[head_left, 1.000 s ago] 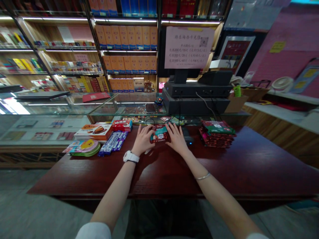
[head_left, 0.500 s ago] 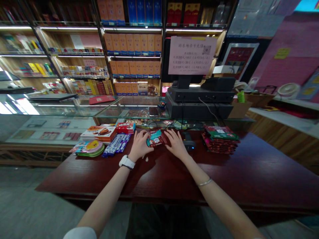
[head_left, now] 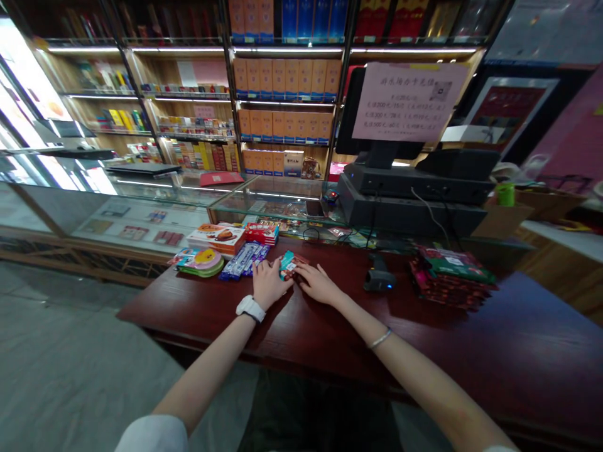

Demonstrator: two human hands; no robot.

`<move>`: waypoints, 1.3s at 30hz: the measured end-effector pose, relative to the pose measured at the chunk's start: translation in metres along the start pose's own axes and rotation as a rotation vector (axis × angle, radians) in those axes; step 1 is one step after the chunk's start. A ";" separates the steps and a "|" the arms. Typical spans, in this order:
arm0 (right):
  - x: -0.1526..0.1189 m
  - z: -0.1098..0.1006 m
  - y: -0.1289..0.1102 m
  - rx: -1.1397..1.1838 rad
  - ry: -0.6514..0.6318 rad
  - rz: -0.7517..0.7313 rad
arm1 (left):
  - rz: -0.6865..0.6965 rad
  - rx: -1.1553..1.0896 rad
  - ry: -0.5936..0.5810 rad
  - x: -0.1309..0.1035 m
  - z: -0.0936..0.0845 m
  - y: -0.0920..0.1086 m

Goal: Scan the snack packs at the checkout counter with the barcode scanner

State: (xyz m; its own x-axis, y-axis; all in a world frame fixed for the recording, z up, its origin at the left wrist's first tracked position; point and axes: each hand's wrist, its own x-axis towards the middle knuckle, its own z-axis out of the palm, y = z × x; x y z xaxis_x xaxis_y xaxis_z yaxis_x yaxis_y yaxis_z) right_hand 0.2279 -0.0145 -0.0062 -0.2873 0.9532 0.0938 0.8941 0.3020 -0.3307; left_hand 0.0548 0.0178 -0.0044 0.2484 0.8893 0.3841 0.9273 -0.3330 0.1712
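Note:
A small brown and teal snack packet (head_left: 287,264) lies on the dark red table, held between both hands. My left hand (head_left: 270,284), with a white watch on the wrist, grips its left end, thumb toward me and fingers on the far side. My right hand (head_left: 319,284) is closed over the packet's right end, covering part of it. Just left of my left hand are blue and purple wrapped bars (head_left: 245,260). Behind the bars stand red and white boxes (head_left: 262,233).
An orange and white box (head_left: 217,237) and round-topped colourful packs (head_left: 200,260) are at the table's left. A barcode scanner (head_left: 378,276) sits right of my hands, then a stack of dark red and green packets (head_left: 452,276). Behind are a glass counter (head_left: 277,191) and a monitor with a paper sign (head_left: 409,100).
Both hands have moved the packet leftward along the table, closer to the wrapped bars and away from the scanner. My view has turned slightly to the left.

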 end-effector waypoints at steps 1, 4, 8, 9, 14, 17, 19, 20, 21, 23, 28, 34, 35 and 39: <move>0.002 0.001 0.000 -0.006 -0.001 0.000 | -0.010 0.007 -0.027 -0.002 0.000 -0.001; 0.009 0.004 0.001 -0.067 -0.006 -0.011 | -0.018 0.003 -0.085 -0.008 -0.003 -0.003; 0.021 0.003 0.006 -0.161 -0.034 0.010 | 0.021 -0.008 -0.144 -0.012 -0.010 -0.007; 0.024 0.002 0.007 -0.170 -0.042 0.022 | 0.039 -0.009 -0.152 -0.013 -0.011 -0.007; 0.025 -0.001 -0.003 -0.187 0.024 0.072 | 0.094 0.020 -0.226 -0.020 -0.009 -0.009; 0.010 0.004 -0.019 -0.169 0.127 0.044 | 0.149 0.041 -0.249 -0.031 -0.005 -0.012; -0.002 0.011 -0.028 -0.180 0.127 0.006 | 0.185 0.050 -0.241 -0.038 -0.003 -0.015; -0.006 0.015 -0.031 -0.187 0.113 0.007 | 0.193 0.052 -0.234 -0.040 -0.002 -0.017; -0.009 0.019 -0.033 -0.196 0.093 0.015 | 0.197 0.052 -0.227 -0.042 0.000 -0.018; -0.010 0.025 -0.033 -0.208 0.056 0.046 | 0.198 0.043 -0.212 -0.041 0.002 -0.020; 0.006 0.029 -0.025 -0.196 0.015 0.128 | 0.181 0.014 -0.214 -0.024 0.011 -0.018; 0.038 0.027 -0.008 -0.161 0.001 0.199 | 0.141 0.032 -0.262 0.013 0.025 -0.011; 0.043 0.027 -0.005 -0.149 -0.003 0.210 | 0.138 0.032 -0.261 0.019 0.027 -0.010; 0.058 0.029 0.002 -0.133 0.038 0.257 | 0.115 0.028 -0.225 0.035 0.037 -0.008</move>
State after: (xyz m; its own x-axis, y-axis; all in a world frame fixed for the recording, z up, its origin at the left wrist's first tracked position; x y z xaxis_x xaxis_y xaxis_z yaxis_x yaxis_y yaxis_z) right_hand 0.2034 0.0411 -0.0287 -0.0352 0.9976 0.0589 0.9739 0.0475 -0.2219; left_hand 0.0666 0.0633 -0.0254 0.4058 0.8946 0.1869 0.8960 -0.4298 0.1118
